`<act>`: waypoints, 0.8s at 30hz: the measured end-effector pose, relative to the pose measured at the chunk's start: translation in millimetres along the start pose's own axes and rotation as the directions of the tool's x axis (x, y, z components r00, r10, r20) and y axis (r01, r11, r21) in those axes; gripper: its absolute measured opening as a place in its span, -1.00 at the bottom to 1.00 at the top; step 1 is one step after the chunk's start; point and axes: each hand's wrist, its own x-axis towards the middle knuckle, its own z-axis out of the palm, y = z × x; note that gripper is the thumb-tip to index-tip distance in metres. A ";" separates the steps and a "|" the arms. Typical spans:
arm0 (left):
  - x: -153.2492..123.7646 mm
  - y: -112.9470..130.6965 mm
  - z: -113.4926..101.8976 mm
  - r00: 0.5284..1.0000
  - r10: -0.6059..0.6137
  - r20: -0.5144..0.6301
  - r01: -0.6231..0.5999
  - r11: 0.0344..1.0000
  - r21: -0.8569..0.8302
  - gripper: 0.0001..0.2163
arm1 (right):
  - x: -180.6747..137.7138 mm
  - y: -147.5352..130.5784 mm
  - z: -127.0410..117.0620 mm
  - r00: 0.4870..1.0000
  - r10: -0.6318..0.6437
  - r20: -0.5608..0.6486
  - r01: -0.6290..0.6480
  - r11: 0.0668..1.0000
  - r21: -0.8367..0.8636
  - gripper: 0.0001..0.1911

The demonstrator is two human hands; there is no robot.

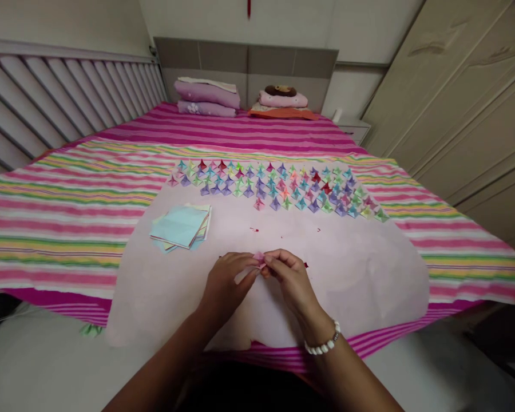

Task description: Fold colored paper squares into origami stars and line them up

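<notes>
Between my two hands is a small pink folded paper piece (260, 259), partly hidden by the fingers. My left hand (232, 277) pinches it from the left side. On the right, my right hand (288, 276) grips its other edge with thumb and fingers; a white bead bracelet circles that wrist. Both hands are just above a pale sheet (347, 257) spread on the bed. Farther off on the sheet stand rows of small folded paper pieces (275, 202) in many colours. A stack of square paper (180, 225), light blue on top, lies left of my hands.
Small red scraps (254, 229) are scattered on the sheet. Striped bedding (60, 223) surrounds it. Folded purple bedding (206, 93) and a pink pile (283, 99) rest by the headboard. A slatted rail (68, 91) runs along the left; a green scrap (90, 330) lies on the floor.
</notes>
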 end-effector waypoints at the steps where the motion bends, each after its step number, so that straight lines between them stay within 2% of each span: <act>1: 0.4 0.1 -0.6 0.999 -0.049 -0.021 0.048 0.998 -0.040 -0.88 | -0.3 -0.7 -0.2 1.000 0.004 0.017 -0.004 1.000 -0.008 -0.86; 5: 3.5 5.3 -5.7 0.967 -0.254 -0.021 0.244 0.947 -0.207 -0.90 | -1.6 -0.2 -0.2 0.996 0.024 0.084 -0.020 0.999 -0.048 -0.81; 9: 6.7 10.6 -10.7 0.948 -0.314 0.051 0.316 0.909 -0.270 -0.90 | -1.6 2.6 0.4 0.990 0.044 0.136 -0.034 0.996 -0.077 -0.80; 14: 6.3 8.3 -8.6 0.919 -0.386 0.073 0.386 0.850 -0.360 -0.91 | -2.1 1.3 2.7 0.991 0.044 0.124 -0.032 0.994 -0.102 -0.75; 17: 7.6 5.9 -5.0 0.876 -0.468 0.116 0.459 0.736 -0.497 -0.84 | -3.8 0.9 4.9 0.991 0.051 0.121 -0.038 0.994 -0.107 -0.73; 20: 11.4 6.9 -3.2 0.824 -0.546 0.152 0.507 0.590 -0.628 -0.64 | -5.6 1.7 6.9 0.989 0.069 0.128 -0.056 0.994 -0.099 -0.72; 22: 13.9 9.3 -3.5 0.798 -0.578 0.173 0.530 0.535 -0.657 -0.52 | -6.5 2.5 7.7 0.988 0.073 0.133 -0.061 0.994 -0.092 -0.73; 24: 15.4 11.8 -4.2 0.787 -0.583 0.202 0.553 0.521 -0.650 -0.58 | -7.0 3.3 8.2 0.989 0.069 0.131 -0.057 0.994 -0.090 -0.73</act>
